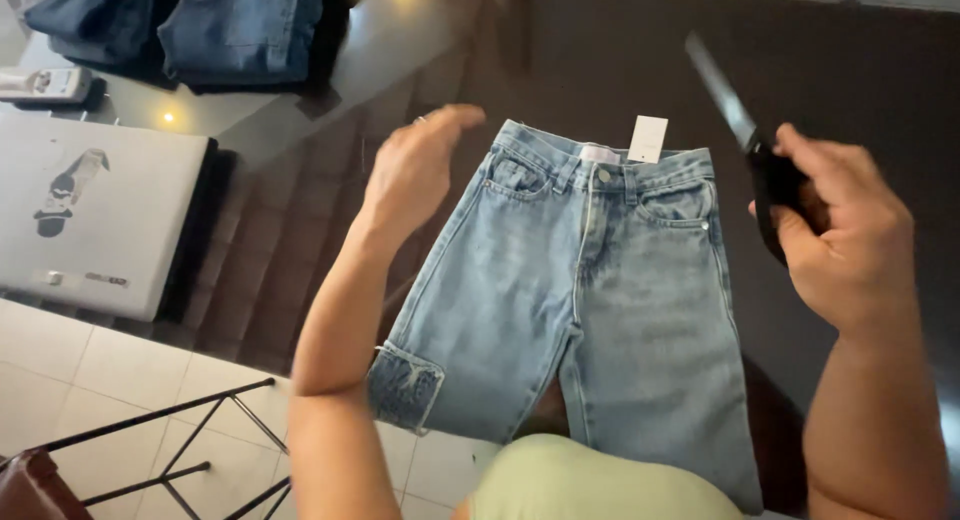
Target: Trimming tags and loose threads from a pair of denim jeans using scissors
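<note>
Your right hand (840,240) is gripping black scissors (760,160), fingers closed on the handles. Your left hand (415,170) is hovering open, holding nothing, above the jeans (590,310), which are overhanging the table (840,80) near edge.

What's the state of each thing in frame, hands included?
light blue jeans: flat on the dark table, front up, buttoned, white tag attached
scissors: held, blades together
right hand: closed on the scissors
left hand: open, raised over the waistband, holding nothing
dark jeans: folded, stacked far left
laptop: shut

A closed grey laptop (95,210) lies left, 2 folded dark jeans stacks (190,25) behind it.
</note>
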